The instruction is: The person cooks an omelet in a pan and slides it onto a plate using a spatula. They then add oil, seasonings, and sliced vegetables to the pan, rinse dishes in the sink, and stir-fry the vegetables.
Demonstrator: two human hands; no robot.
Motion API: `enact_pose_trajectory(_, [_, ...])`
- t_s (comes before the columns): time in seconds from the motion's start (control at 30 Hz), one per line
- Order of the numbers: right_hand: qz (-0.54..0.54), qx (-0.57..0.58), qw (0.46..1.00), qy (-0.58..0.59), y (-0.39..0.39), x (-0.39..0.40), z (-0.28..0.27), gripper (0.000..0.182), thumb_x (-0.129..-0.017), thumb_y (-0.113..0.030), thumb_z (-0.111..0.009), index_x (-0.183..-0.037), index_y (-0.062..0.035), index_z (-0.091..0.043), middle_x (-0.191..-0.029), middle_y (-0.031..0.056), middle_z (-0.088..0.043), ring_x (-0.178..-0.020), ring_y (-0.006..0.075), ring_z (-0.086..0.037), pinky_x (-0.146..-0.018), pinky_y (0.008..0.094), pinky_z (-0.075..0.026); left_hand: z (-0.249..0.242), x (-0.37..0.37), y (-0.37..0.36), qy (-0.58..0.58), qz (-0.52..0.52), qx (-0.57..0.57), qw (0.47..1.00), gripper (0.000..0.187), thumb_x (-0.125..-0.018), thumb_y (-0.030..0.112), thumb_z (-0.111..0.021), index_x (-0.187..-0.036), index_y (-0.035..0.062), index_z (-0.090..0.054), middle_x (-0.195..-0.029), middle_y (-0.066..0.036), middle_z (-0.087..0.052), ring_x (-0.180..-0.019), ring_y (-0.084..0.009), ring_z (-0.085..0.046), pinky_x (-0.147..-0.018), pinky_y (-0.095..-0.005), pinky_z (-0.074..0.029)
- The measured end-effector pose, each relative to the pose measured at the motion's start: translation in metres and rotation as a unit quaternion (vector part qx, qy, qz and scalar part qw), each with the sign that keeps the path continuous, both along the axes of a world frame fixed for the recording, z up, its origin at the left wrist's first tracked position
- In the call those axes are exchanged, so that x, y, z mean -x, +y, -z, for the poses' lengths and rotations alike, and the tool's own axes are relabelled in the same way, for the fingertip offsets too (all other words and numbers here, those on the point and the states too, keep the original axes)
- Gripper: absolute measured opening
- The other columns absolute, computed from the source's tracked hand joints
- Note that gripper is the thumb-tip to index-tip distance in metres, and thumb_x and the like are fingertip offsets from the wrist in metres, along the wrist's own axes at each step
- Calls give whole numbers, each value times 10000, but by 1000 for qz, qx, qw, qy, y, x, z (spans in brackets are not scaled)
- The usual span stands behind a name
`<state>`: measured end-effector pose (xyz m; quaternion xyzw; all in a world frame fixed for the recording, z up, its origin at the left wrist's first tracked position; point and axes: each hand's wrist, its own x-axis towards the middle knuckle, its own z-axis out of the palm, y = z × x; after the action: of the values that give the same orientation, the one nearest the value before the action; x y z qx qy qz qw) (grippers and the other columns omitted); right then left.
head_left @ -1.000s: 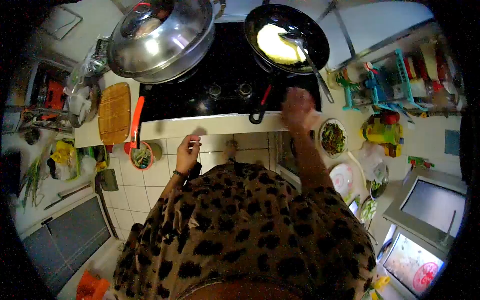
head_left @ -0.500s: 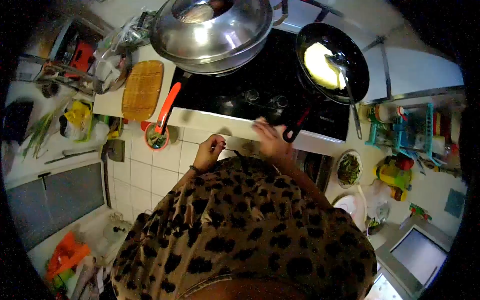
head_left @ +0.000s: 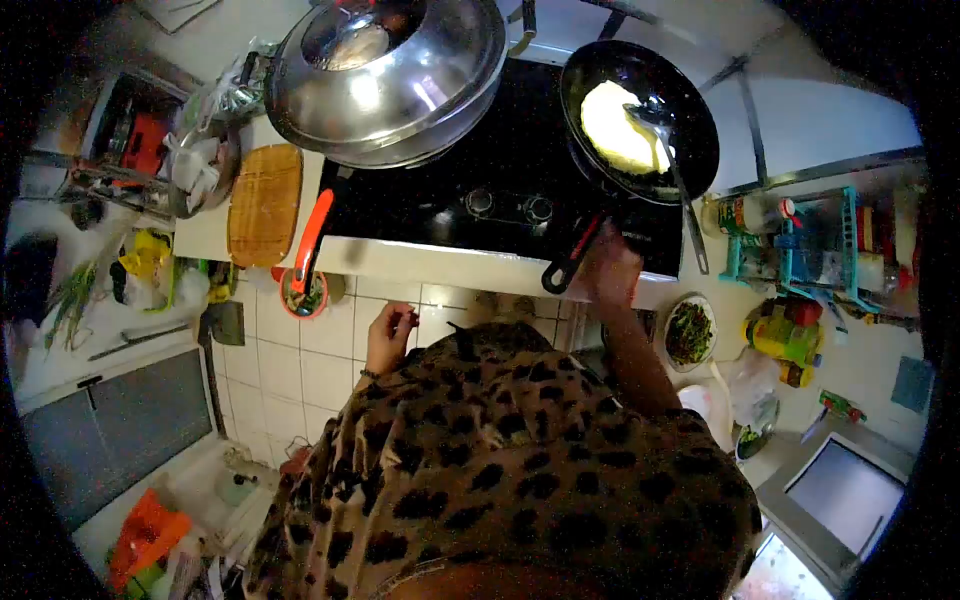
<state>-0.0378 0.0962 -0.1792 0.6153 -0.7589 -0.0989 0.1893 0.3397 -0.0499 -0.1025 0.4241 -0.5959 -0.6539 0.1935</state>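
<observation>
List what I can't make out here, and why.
All in the head view:
- Right hand: blurred; contact with the pan handle unclear.
- Left hand: too small to tell if it holds anything.
- Pot: contents hidden by its lid, cut off by the upper edge.

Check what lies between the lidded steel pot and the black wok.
In the head view, only black stovetop shows between the lidded steel pot and the black wok; its two knobs sit toward the front.

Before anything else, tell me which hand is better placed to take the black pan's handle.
Right, most likely: the right hand is beside the handle of the black pan, though blur hides whether they touch. The left hand is farther off, over the floor tiles.
</observation>
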Motion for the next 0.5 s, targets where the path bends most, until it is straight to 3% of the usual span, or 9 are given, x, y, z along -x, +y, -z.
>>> enact_pose_trajectory(0.03, [51,66,986,-144,14,16,-1,379,-869,-251,-481,-1165,-19,-436,-1128,115,-513,-1064,237,-490,-926,337,-371,-1,3,-1,-17,4,-9,1000,123,-903,105,-518,-958,-3,-537,-856,-71,-589,-802,-149,-581,-756,-278,-476])
enact_pose_trajectory(0.1, [93,135,945,-283,-10,27,-18,425,-891,-265,-452,-1237,-20,-411,-1194,126,-502,-1107,243,-484,-936,338,-371,-4,18,-3,-16,33,11,999,118,-904,99,-512,-956,-3,-536,-853,-68,-585,-798,-140,-573,-758,-272,-472])
enact_pose_trajectory(0.17, [-5,173,885,-432,-88,24,-56,428,-874,-233,-484,-1242,-29,-409,-1245,162,-477,-1174,294,-435,-961,338,-348,-9,36,-6,-19,94,47,994,109,-905,87,-499,-954,-4,-533,-845,-60,-578,-791,-122,-557,-761,-260,-463])
enact_pose_trajectory(0.2, [-34,179,860,-478,-119,27,-63,419,-865,-212,-500,-1235,-34,-417,-1265,175,-467,-1200,316,-414,-973,343,-336,-15,45,-12,-42,127,115,984,118,-891,101,-514,-984,33,-543,-852,-67,-629,-776,-122,-602,-687,-267,-493])
enact_pose_trajectory(0.27, [-34,168,864,-473,-155,29,-56,388,-856,-178,-513,-1211,-38,-442,-1275,179,-461,-1211,333,-400,-982,358,-323,-26,73,-21,-24,135,175,975,126,-867,82,-528,-974,20,-550,-868,-95,-631,-774,-186,-619,-672,-294,-499])
enact_pose_trajectory(0.33, [-72,257,908,-323,-184,26,-51,310,-828,-121,-531,-1126,-35,-545,-1253,166,-478,-1135,336,-456,-972,399,-347,-57,111,-31,-43,150,276,948,165,-832,47,-535,-993,15,-546,-924,-130,-611,-826,-259,-606,-709,-321,-494])
enact_pose_trajectory(0.37, [-79,259,908,-319,-187,20,-65,310,-828,-121,-531,-1126,-35,-545,-1253,166,-478,-1135,336,-456,-972,399,-347,-64,133,-40,-56,158,341,925,202,-813,27,-534,-1015,15,-538,-969,-150,-593,-874,-295,-590,-742,-338,-488])
enact_pose_trajectory(0.43, [8,316,877,-361,-149,-5,-102,237,-879,-113,-456,-1085,-22,-531,-1248,190,-472,-1181,372,-410,-978,426,-323,-55,188,-56,-50,155,402,901,270,-796,21,-526,-1066,11,-514,-1075,-170,-544,-977,-333,-534,-807,-369,-466])
enact_pose_trajectory(0.5, [39,352,850,-390,-98,-32,-78,233,-894,-109,-433,-1085,-19,-532,-1176,178,-507,-1132,337,-454,-937,385,-366,-32,250,-60,-9,110,425,898,291,-819,76,-495,-1106,32,-515,-1127,-209,-531,-1060,-365,-500,-928,-392,-399])
